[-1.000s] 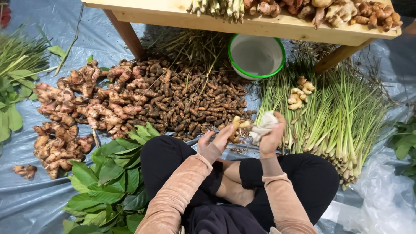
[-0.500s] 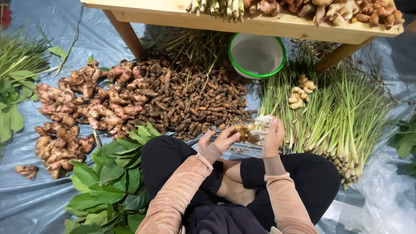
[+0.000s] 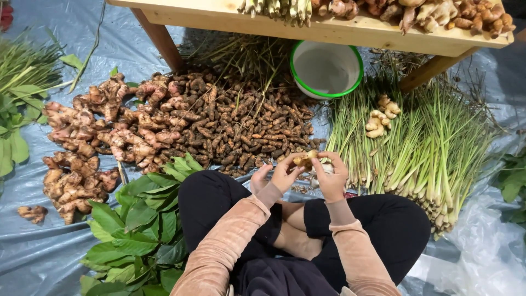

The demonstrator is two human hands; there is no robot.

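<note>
Above our crossed legs, both hands — left hand [image 3: 285, 174], right hand [image 3: 332, 176] — pinch a pale ginger piece [image 3: 304, 160], its long axis running left-right.

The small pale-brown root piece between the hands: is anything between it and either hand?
Nothing visible does. The small pale-brown root piece sits directly in the fingers of the left hand, and the right hand touches it from the other side, above the lap, clear of the dark brown root pile.
</note>
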